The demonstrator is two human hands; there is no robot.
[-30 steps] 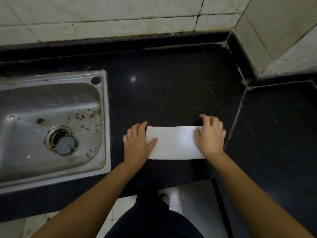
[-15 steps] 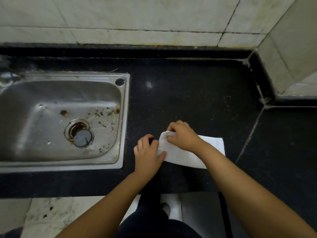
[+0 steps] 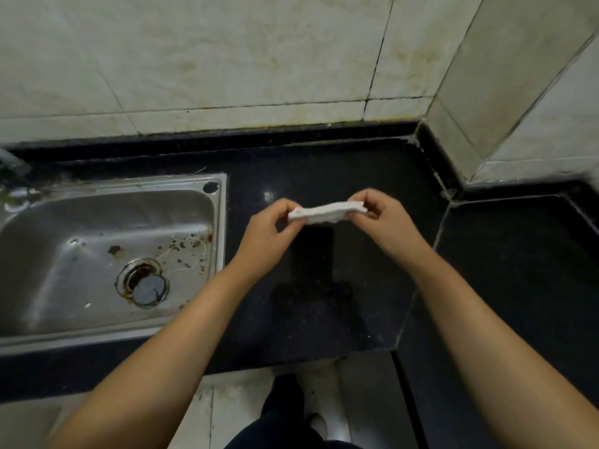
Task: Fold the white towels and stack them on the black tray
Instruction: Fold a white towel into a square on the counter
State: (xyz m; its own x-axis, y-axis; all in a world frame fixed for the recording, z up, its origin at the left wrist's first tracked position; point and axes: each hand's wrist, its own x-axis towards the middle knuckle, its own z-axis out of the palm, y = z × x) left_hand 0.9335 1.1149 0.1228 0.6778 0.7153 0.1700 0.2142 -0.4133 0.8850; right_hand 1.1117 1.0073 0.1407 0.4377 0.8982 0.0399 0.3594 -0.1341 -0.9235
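Note:
A small folded white towel (image 3: 325,213) is held flat in the air above the black countertop (image 3: 324,312), seen nearly edge-on. My left hand (image 3: 270,233) pinches its left end between thumb and fingers. My right hand (image 3: 381,218) pinches its right end the same way. The towel's shadow falls on the counter just below it. No black tray is in view.
A stained steel sink (image 3: 97,251) with a round drain (image 3: 144,283) sits to the left of my hands. Tiled walls (image 3: 227,59) close the back and the right corner. The counter's front edge runs below my forearms, with floor tiles and my foot beyond it.
The towel lay flat on the counter under both palms, then my right hand folded it leftward. Now both hands have lifted the folded towel off the counter, away from me.

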